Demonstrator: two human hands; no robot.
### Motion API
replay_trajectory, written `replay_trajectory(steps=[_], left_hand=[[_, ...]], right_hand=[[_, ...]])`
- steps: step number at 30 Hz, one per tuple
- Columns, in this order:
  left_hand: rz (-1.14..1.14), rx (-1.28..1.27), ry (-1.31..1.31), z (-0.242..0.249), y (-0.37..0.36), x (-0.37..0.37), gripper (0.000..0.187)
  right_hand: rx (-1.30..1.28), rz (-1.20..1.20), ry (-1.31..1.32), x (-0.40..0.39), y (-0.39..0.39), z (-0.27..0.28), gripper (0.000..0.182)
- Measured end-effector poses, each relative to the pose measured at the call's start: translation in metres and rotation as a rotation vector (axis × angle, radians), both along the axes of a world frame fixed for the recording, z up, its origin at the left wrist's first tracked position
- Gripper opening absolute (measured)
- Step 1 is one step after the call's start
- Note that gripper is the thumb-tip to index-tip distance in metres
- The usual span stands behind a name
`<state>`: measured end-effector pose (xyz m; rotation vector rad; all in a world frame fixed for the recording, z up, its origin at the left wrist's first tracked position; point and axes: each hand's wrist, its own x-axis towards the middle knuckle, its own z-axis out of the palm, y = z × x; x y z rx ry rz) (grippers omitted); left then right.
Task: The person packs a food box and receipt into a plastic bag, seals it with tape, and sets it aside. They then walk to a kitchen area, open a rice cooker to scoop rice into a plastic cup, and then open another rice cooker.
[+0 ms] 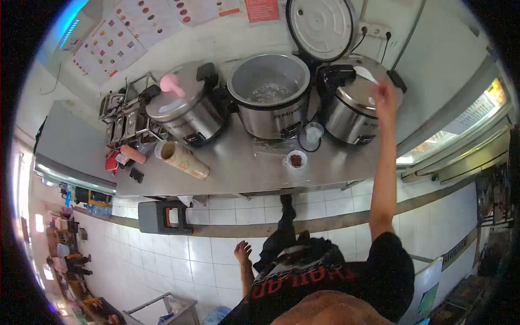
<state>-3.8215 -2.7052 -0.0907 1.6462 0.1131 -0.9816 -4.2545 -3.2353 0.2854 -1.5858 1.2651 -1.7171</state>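
Note:
My right hand is stretched out over the closed lid of the right rice cooker. Its fingertips are right at a white scoop-like piece on that lid; whether they grip it I cannot tell. Down by my side, away from the counter, hangs my left hand, empty, with loosely curled fingers apart. In the middle stands a large cooker pot with its lid raised and bubbling liquid inside. A pink scoop lies on the closed lid of the left cooker.
On the steel counter are a small bowl of dark red pieces, a clear cup, a roll of plastic film and a phone. A metal rack stands left. A grey-black case sits on the tiled floor.

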Motion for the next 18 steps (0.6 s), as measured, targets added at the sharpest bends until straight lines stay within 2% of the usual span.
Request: replay_trajectory(steps=[2, 5, 7, 8, 9, 10, 11, 13, 14, 15, 16, 18], left_hand=[[0.043, -0.030, 0.016, -0.003, -0.050, 0.010, 0.025], [0.023, -0.155, -0.052, -0.029, -0.125, 0.035, 0.025], [0.016, -0.278, -0.027, -0.003, -0.188, 0.043, 0.026], [-0.067, -0.368, -0.071, 0.025, -0.216, 0.044, 0.026], [-0.072, -0.275, -0.097, 0.043, -0.243, 0.048, 0.024], [-0.096, -0.289, -0.115, 0.058, -0.263, 0.051, 0.024], [-0.119, -0.301, -0.133, 0.073, -0.279, 0.055, 0.024], [-0.133, -0.279, -0.148, 0.095, -0.303, 0.060, 0.024], [-0.129, -0.238, -0.146, 0.102, -0.304, 0.062, 0.023], [-0.099, -0.299, -0.149, 0.106, -0.302, 0.060, 0.023], [-0.065, -0.236, -0.136, 0.106, -0.294, 0.057, 0.023], [-0.019, -0.126, -0.121, 0.106, -0.286, 0.057, 0.023]], right_hand=[[-0.161, -0.151, 0.140, 0.008, -0.074, 0.029, 0.056], [-0.257, -0.343, 0.274, 0.038, -0.133, 0.096, 0.066], [-0.273, -0.366, 0.275, 0.047, -0.180, 0.116, 0.068], [-0.213, -0.322, 0.304, 0.050, -0.191, 0.123, 0.078], [-0.149, -0.277, 0.331, 0.052, -0.202, 0.129, 0.088], [-0.085, -0.233, 0.352, 0.057, -0.212, 0.136, 0.098], [-0.024, -0.418, 0.495, 0.071, -0.205, 0.144, 0.095], [-0.175, -0.462, 0.496, 0.089, -0.193, 0.148, 0.090], [-0.243, -0.472, 0.498, 0.097, -0.198, 0.145, 0.087], [-0.271, -0.408, 0.478, 0.094, -0.210, 0.142, 0.079], [-0.289, -0.350, 0.452, 0.089, -0.219, 0.136, 0.071], [-0.198, -0.352, 0.377, 0.099, -0.216, 0.140, 0.059]])
